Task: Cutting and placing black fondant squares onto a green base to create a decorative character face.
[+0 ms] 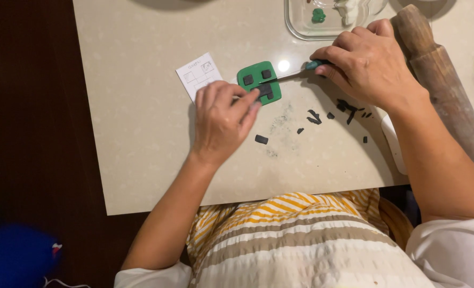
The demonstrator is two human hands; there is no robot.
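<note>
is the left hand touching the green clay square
Touching. The head view shows the left hand with its fingertips pressed on the green clay square, no gap visible.

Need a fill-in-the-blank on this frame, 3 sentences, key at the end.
1. The left hand presses a fingertip on the flat ____ square of clay.
2. The right hand holds a thin tool whose tip rests on the ____ clay pieces on that square.
3. The wooden rolling pin lies on the table to the ____ of the right hand.

Missing words: green; black; right
</note>
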